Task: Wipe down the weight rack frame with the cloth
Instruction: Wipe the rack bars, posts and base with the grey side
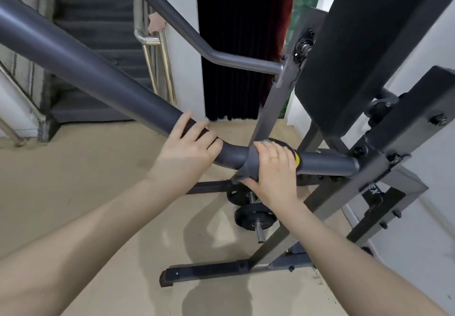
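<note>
The weight rack frame [327, 165] is dark grey steel; a thick round bar of it runs from the upper left down to a bend at the middle, then right to a bolted upright. My left hand [187, 148] grips this bar just left of the bend. My right hand [273, 165], with a ring on one finger, presses a grey cloth [248, 167] around the bar right of the bend. The cloth wraps the tube and a corner hangs below my fingers. A yellow and black label [297, 159] shows on the bar beside my right hand.
A black padded board [364, 52] leans at the upper right. A second thinner bar [221, 56] crosses behind. A dumbbell with black plates [253, 214] lies on the beige floor under my hands, beside the frame's foot [204, 271]. Stairs with a steel handrail [145, 37] rise at the left.
</note>
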{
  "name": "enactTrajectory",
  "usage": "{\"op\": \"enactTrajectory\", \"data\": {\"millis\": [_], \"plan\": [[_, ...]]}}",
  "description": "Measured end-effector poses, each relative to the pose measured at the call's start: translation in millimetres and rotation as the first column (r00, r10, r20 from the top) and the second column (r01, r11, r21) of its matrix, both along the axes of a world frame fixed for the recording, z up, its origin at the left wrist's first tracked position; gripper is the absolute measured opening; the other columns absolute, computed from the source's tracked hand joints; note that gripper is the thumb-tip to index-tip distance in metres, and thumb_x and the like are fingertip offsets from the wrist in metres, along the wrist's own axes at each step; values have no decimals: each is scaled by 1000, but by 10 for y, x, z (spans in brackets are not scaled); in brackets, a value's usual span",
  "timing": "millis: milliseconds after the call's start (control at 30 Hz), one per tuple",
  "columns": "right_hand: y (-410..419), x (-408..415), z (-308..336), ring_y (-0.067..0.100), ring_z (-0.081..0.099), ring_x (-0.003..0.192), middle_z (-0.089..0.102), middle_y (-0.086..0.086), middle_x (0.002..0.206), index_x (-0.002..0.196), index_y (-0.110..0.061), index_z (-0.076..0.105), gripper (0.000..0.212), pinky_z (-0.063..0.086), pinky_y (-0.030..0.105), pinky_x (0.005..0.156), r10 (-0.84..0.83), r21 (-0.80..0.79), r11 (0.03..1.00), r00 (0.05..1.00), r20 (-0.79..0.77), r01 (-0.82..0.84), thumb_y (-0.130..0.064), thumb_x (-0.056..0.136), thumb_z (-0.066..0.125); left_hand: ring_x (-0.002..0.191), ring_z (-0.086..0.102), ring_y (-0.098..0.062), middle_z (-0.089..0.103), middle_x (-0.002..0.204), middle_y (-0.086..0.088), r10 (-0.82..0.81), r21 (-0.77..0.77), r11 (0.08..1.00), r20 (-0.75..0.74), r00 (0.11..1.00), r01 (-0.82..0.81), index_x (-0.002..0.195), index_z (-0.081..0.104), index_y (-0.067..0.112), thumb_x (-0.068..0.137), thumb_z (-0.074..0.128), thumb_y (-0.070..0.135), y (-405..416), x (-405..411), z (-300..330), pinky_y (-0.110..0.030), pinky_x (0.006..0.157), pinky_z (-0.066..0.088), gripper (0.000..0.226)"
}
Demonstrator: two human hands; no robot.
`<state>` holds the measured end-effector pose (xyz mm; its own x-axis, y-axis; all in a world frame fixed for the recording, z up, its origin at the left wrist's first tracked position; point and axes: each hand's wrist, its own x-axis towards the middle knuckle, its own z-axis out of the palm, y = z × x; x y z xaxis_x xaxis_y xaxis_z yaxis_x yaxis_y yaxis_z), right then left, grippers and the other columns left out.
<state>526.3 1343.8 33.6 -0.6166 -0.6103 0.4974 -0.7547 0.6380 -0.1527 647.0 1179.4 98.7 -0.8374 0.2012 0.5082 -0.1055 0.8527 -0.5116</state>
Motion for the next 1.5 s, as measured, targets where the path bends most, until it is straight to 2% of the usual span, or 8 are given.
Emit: {"op": "enactTrajectory", "data": {"millis": [133,233,433,600,733,1067,1367,1500], "plan": [[-789,518,336,25,57,112,59,5,122,131,-12,49,79,38,40,98,107,-188,978,992,63,-94,-48,67,76,113,59,-33,66,115,-11,-99,-64,993,-42,994,96,101,68,7,89,44,4,-343,282,185,-53,106,24,26],[-1182,724,683,21,47,125,49,3,136,146,-17,30,84,29,33,104,155,-247,960,985,80,-131,-38,77,73,123,48,-28,60,127,-14,-93,-49,995,-120,988,87,108,62,1,86,57,4,-625,510,327,-44,112,20,23],[-1461,886,841,24,62,104,63,4,118,134,-13,48,87,47,37,86,103,-354,925,987,-120,-139,-34,58,85,130,40,-25,51,137,-14,-158,-87,986,-205,966,143,120,57,2,89,56,4,-998,709,463,-38,112,21,31],[-850,527,209,27,56,111,58,6,124,137,-15,44,75,43,40,95,47,-243,970,994,97,-22,-27,71,78,130,34,-34,49,137,-22,-105,-32,994,-213,971,101,117,60,6,69,72,-2,-896,627,333,-44,113,14,50],[-330,195,-76,28,49,118,53,7,127,131,-13,49,65,40,42,101,-59,-19,998,998,35,60,-6,71,72,132,24,-41,40,140,-23,4,91,996,-148,989,10,123,52,6,54,82,-3,-610,541,207,-51,112,-2,75],[651,-608,-172,26,48,119,54,4,127,131,-15,47,67,32,40,105,-144,220,966,989,11,139,-9,70,73,104,61,-36,63,114,-21,-244,127,963,24,970,239,115,62,6,87,35,1,204,-294,-557,-52,105,34,39],[1332,-937,-17,27,40,134,45,13,143,142,-7,39,76,11,34,115,-206,425,883,978,-27,198,10,73,63,94,66,-31,68,105,-17,-282,403,895,176,943,192,98,71,5,55,85,19,1061,-950,-491,-38,82,53,47],[1532,-1052,481,33,59,103,64,12,115,116,-16,64,51,44,39,82,28,306,951,979,-202,36,6,70,63,98,65,-29,67,111,-13,-353,574,793,160,922,204,109,66,4,66,76,23,1411,-1300,-484,-36,80,53,48]]}}
